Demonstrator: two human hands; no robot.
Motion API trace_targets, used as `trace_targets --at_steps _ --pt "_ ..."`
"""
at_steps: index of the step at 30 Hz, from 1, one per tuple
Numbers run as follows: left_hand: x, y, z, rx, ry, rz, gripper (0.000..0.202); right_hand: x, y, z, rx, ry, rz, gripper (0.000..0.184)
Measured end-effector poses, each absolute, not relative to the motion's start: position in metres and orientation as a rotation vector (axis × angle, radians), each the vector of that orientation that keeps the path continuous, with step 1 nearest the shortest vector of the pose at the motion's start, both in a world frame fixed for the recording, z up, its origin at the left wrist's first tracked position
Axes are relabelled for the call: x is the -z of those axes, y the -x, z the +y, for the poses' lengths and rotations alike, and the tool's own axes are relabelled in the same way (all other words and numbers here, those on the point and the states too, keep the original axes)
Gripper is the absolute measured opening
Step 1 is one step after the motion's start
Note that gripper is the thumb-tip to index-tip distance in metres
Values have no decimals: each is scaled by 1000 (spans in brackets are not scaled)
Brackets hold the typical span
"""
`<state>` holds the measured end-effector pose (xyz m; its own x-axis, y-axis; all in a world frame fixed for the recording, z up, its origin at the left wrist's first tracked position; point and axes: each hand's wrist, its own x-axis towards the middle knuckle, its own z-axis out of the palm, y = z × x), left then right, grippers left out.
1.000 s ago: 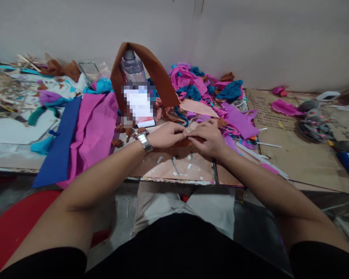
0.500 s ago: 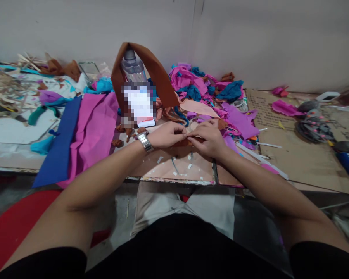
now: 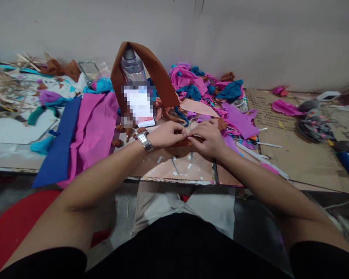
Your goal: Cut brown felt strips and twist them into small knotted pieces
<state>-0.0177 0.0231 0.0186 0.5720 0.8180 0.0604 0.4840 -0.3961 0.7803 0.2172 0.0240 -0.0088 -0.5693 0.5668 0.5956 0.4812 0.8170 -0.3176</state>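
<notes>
My left hand (image 3: 169, 133), with a metal watch (image 3: 145, 142) on its wrist, is closed in a pinch over the table. Fingertip to fingertip with it, my right hand (image 3: 208, 137) is closed too. Between and below the fingers shows a piece of brown crepe paper (image 3: 186, 143), mostly hidden by the hands. Just behind them a long brown strip (image 3: 159, 79) is draped over a clear bottle (image 3: 133, 69). A lit phone (image 3: 141, 106), its screen blurred out, leans in front of that bottle. A pale peach strip (image 3: 200, 107) lies beyond my right hand.
Crumpled pink, teal and purple paper (image 3: 192, 79) is heaped at the back. Pink sheets (image 3: 94, 124) and a blue sheet (image 3: 59, 145) hang toward the front edge at left. Wood scraps lie far left. Cardboard (image 3: 279, 155) covers the right side, with a dark bundle (image 3: 314, 126) on it.
</notes>
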Motion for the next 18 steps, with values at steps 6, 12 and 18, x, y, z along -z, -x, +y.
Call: trace_targets --at_steps 6,12,18 --pt "-22 17 22 -552 -2058 1036 26 10 -217 25 -184 768 -2256 8" --pt "-22 19 23 -533 -2056 1034 26 11 -217 27 -192 758 -2212 6" --pt "-22 19 22 -551 -2051 1032 28 9 -217 27 -230 753 -2208 7"
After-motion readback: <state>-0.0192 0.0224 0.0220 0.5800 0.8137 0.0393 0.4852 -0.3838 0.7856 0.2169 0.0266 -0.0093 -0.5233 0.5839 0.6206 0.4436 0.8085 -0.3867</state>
